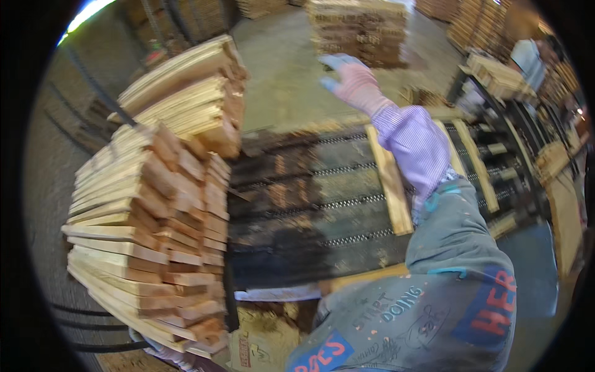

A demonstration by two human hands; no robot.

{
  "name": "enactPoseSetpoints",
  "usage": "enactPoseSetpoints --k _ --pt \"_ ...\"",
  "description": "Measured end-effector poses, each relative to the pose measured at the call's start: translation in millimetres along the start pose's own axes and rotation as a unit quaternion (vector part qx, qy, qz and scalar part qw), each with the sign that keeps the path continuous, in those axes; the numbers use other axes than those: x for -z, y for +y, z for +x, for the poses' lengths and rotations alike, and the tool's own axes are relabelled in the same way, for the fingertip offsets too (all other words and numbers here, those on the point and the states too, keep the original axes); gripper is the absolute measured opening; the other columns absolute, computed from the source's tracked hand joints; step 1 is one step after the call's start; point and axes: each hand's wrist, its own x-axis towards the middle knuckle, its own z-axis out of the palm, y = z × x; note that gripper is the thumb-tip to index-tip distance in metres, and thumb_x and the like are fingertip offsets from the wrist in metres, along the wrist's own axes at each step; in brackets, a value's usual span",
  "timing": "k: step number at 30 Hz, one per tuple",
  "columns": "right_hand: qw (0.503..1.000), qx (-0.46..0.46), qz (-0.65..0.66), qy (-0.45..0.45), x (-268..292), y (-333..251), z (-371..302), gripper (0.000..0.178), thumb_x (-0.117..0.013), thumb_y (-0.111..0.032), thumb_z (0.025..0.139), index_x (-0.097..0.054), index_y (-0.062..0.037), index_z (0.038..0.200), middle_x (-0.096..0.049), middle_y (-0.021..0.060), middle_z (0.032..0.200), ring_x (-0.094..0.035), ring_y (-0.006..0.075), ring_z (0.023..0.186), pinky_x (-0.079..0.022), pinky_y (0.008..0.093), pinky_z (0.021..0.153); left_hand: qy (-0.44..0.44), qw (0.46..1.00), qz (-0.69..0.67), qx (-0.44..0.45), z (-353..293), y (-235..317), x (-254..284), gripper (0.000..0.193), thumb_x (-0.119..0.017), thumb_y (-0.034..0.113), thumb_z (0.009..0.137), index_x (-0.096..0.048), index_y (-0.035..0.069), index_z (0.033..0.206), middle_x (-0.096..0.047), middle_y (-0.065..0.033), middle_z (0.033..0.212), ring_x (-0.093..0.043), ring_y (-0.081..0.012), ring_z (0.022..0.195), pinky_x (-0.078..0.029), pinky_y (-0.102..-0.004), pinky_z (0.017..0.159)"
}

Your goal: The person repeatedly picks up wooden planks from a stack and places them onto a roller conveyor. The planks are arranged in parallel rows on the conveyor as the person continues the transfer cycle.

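Note:
My right hand (356, 84), in a pink glove with blue fingertips, reaches out beyond the far side of the chain conveyor (347, 208). Its fingers are stretched apart and hold nothing. Below the striped lilac sleeve, a pale wooden board (390, 180) lies across the chains. More boards, such as this narrow one (476, 164), rest farther right. At the lower left, my left sleeve (180, 358) shows beneath a large stack of boards (133, 239). The left hand is mostly hidden by that stack, so its fingers and any hold cannot be made out.
A second pile of boards (186, 99) stands behind the near stack, beside dark curved metal bars (93, 84). Across the floor is a block of stacked wood (359, 31). Another person (530, 62) is at the upper right, near more lumber (499, 77) and machine frames.

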Motion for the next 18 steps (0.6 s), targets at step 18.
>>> enactPoseSetpoints --k 18 --pt "0.892 -0.437 0.041 -0.103 -27.9 22.0 -386.6 0.076 -0.084 -0.037 0.082 -0.056 -0.0187 0.15 -0.062 0.0236 0.139 -0.061 0.0412 0.129 -0.05 0.0486 0.11 0.135 0.949 -0.169 0.231 48.7 67.1 -43.7 0.049 -0.062 0.03 0.107 -0.063 -0.004 0.142 -0.067 -0.0182 0.137 -0.067 -0.0276 0.114 -0.059 -0.0431 0.099"
